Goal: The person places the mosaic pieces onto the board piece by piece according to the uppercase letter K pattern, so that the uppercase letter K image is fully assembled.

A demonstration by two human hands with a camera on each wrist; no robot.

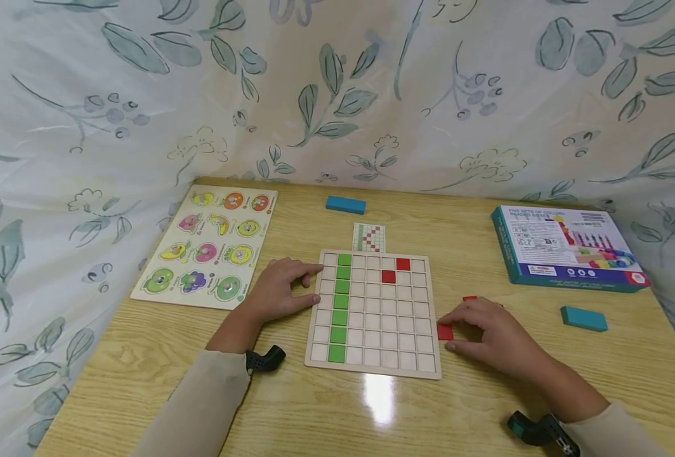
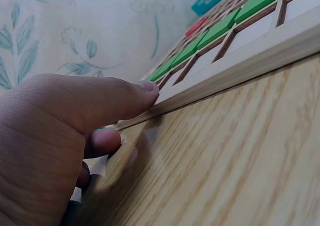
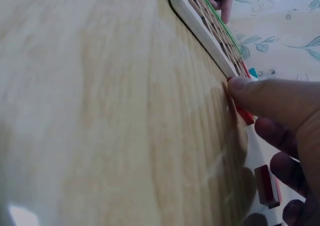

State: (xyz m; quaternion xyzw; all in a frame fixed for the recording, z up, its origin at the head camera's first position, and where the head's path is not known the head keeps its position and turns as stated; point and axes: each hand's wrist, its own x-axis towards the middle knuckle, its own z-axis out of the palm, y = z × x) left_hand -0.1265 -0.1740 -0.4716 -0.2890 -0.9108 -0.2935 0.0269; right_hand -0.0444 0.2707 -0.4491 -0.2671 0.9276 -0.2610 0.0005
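Note:
A wooden grid board (image 1: pixel 309 355) lies flat on the table, with green tiles (image 1: pixel 340 301) down its second column and two red tiles (image 1: pixel 389 277) toward the upper right. My left hand (image 1: pixel 275 292) rests at the board's left edge, index finger and thumb tips against the frame. Beside the right edge, my right hand (image 1: pixel 494 333) pinches a red square tile (image 1: pixel 445 332) between thumb and fingers; the tile shows below the thumb (image 3: pixel 245 88) in the right wrist view. Another red tile (image 3: pixel 268 186) lies under that hand's curled fingers, mostly hidden in the head view.
A small pattern card (image 1: pixel 369 236) lies at the board's far edge. To the left is a fruit puzzle board (image 1: pixel 203 235). Two blue blocks (image 1: pixel 346 204) lie apart on the table, the other being a teal-blue block (image 1: pixel 584 318) at right, near a toy box (image 1: pixel 566 247).

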